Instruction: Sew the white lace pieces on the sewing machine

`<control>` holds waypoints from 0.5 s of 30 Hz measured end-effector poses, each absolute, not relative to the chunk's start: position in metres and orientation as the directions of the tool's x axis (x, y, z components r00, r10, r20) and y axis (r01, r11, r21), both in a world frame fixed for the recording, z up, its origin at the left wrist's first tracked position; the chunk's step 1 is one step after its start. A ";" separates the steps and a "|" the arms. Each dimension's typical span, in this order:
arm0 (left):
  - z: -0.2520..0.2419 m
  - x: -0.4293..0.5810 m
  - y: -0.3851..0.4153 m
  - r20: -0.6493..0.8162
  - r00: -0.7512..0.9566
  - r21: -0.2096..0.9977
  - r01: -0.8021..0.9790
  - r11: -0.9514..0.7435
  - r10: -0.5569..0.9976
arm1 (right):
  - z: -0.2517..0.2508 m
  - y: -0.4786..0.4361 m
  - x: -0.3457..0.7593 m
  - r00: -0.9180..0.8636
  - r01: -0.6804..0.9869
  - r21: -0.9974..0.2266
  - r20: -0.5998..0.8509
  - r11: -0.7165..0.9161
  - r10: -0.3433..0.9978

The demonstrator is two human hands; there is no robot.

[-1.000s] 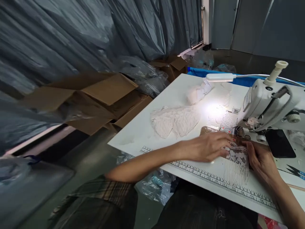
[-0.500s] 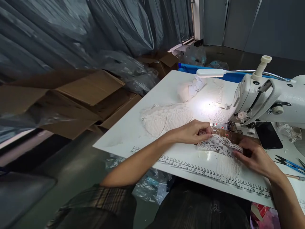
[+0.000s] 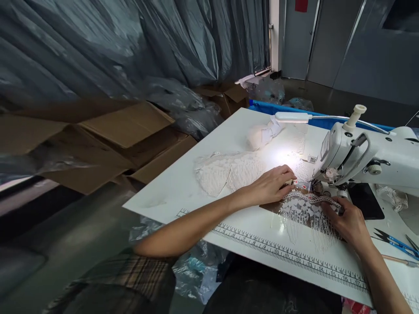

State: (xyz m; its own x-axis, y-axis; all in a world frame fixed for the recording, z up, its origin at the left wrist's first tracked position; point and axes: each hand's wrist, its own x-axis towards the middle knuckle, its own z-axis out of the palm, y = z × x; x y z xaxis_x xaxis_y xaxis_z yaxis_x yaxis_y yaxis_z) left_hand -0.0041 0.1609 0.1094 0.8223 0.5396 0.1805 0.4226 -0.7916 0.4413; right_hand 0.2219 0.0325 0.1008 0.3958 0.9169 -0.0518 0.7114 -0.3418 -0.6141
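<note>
A strip of white fringed lace [image 3: 303, 210] lies in front of the sewing machine [image 3: 355, 148], its scalloped edge toward the presser foot and its fringe toward me. My left hand [image 3: 273, 185] has bent fingers closed at the lace's left end, beside the needle area; the fingertips partly hide what they grip. At the other end my right hand [image 3: 348, 220] pinches the lace between thumb and fingers. Under the lace shows a brown, shiny plate [image 3: 270, 208]. More cream lace pieces [image 3: 225, 172] lie flat to the left of my left hand.
A lit lamp [image 3: 291, 117] hangs over the white table [image 3: 183, 187], which has a printed ruler along its front edge. Right of the machine head are a black phone [image 3: 365, 200] and blue thread snips [image 3: 397, 244]. Open cardboard boxes [image 3: 131, 126] stand left of the table.
The view has shifted slightly. The lace now lies more spread out, with its fringe fanned toward me. My left fingers have shifted to the lace's upper left edge, and my right hand still grips the right end.
</note>
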 end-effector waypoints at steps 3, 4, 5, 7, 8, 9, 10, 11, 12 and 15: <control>0.102 0.014 0.176 0.193 0.861 0.186 0.439 -0.879 0.471 | 0.100 0.030 0.222 0.371 0.702 -0.646 -0.025 -0.298 0.928; 0.099 0.021 0.183 0.171 0.873 0.139 0.437 -0.888 0.457 | 0.099 0.029 0.223 0.365 0.694 -0.661 -0.018 -0.285 0.931; 0.097 0.029 0.190 0.137 0.893 0.112 0.415 -0.903 0.428 | 0.097 0.029 0.224 0.362 0.687 -0.673 -0.012 -0.275 0.932; 0.095 0.043 0.206 0.116 0.929 0.069 0.346 -0.936 0.352 | 0.094 0.029 0.226 0.363 0.682 -0.682 0.000 -0.265 0.932; 0.094 0.049 0.213 0.113 0.944 0.058 0.306 -0.950 0.310 | 0.093 0.030 0.228 0.365 0.682 -0.683 0.006 -0.263 0.931; 0.094 0.053 0.220 0.111 0.954 0.051 0.275 -0.960 0.279 | 0.091 0.031 0.229 0.364 0.681 -0.686 0.011 -0.258 0.931; 0.095 0.056 0.225 0.115 0.958 0.045 0.259 -0.965 0.262 | 0.089 0.031 0.230 0.362 0.678 -0.690 0.016 -0.252 0.932; 0.095 0.057 0.228 0.126 0.959 0.041 0.249 -0.968 0.252 | 0.088 0.032 0.231 0.356 0.676 -0.696 0.021 -0.242 0.934; 0.096 0.056 0.228 0.150 0.957 0.040 0.245 -0.969 0.248 | 0.086 0.032 0.232 0.348 0.674 -0.702 0.029 -0.229 0.937; 0.097 0.047 0.217 0.293 0.933 0.091 0.189 -0.978 0.207 | 0.078 0.032 0.236 0.326 0.676 -0.711 0.055 -0.192 0.944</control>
State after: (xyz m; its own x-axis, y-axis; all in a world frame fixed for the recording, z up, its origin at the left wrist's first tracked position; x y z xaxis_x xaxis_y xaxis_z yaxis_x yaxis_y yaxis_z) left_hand 0.0465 0.2173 0.0974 0.9335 0.2072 0.2927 0.1886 -0.9779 0.0908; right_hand 0.2362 0.0315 0.0780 0.3258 0.9439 0.0548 0.6762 -0.1921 -0.7112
